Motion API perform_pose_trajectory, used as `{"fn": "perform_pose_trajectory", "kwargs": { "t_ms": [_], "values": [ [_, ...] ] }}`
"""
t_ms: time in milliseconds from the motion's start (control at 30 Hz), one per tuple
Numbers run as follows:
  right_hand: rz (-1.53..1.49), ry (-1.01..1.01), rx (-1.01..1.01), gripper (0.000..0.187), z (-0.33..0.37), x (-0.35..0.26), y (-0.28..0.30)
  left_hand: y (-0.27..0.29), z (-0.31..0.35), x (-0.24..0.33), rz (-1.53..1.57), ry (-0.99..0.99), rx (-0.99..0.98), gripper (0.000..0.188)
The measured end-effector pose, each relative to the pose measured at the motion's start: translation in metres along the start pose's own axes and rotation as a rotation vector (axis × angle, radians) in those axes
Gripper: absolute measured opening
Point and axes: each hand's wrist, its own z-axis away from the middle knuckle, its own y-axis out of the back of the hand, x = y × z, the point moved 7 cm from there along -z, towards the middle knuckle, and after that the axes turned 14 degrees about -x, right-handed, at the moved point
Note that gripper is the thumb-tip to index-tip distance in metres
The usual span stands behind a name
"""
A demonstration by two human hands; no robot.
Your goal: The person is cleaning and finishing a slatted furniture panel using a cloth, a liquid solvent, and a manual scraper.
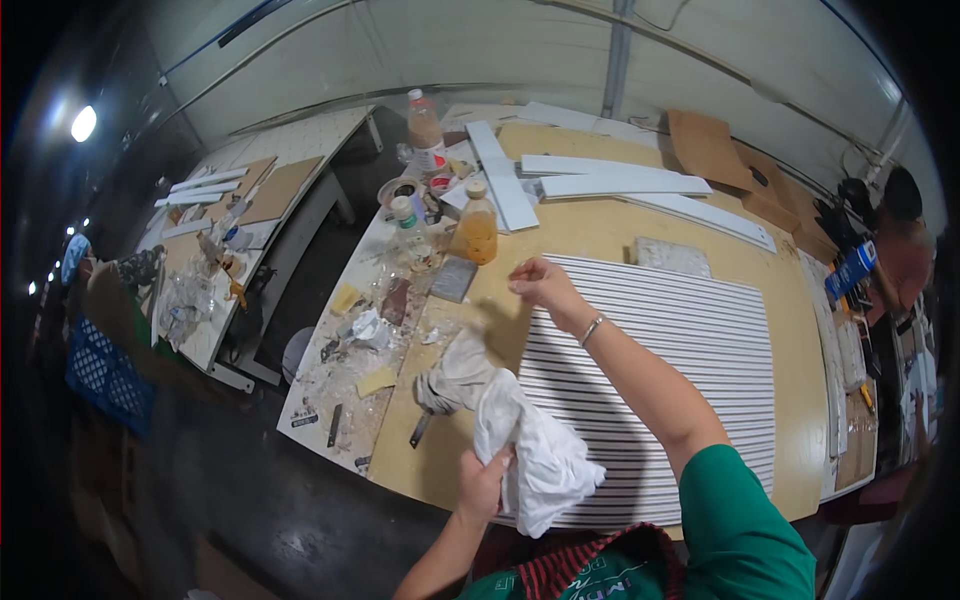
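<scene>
In the head view, the left hand [482, 482] grasps a white cloth [540, 460] over the striped panel's [660, 370] lower left corner. The right hand [548, 291], fingers curled, is at the panel's upper left corner; whether it grips anything, I cannot tell. A grey cloth [460, 375] lies left of the panel.

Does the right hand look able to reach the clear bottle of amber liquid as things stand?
Likely yes: the right hand is close to the clear bottle of amber liquid, and nothing visible stands between them.
</scene>
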Motion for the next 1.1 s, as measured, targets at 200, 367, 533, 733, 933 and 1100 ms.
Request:
{"fn": "perform_pose_trajectory", "kwargs": {
  "t_ms": [200,367,533,733,933,1100],
  "values": [
    [0.223,0.083,0.375,0.093,-0.112,0.022,0.027,0.042,0.010,0.005,0.043,0.082,-0.005,0.027],
    [0.268,0.210,0.507,0.102,-0.161,0.027,0.038,0.069,0.009,0.005,0.110,0.150,0.038,0.025],
    [0.101,0.309,0.342,0.081,-0.190,0.026,0.032,0.069,-0.005,0.016,0.081,0.173,0.167,0.033],
    [0.463,0.298,0.219,0.074,-0.153,-0.024,-0.003,0.102,-0.037,0.020,0.139,0.046,0.337,0.037],
    [0.783,0.301,-0.078,0.073,-0.056,-0.079,-0.058,0.115,-0.073,0.043,0.018,-0.079,0.186,0.034],
    [1.209,0.206,-0.181,0.060,0.015,-0.069,-0.093,0.107,-0.079,0.054,-0.098,-0.199,0.160,0.057]
  ]
}}
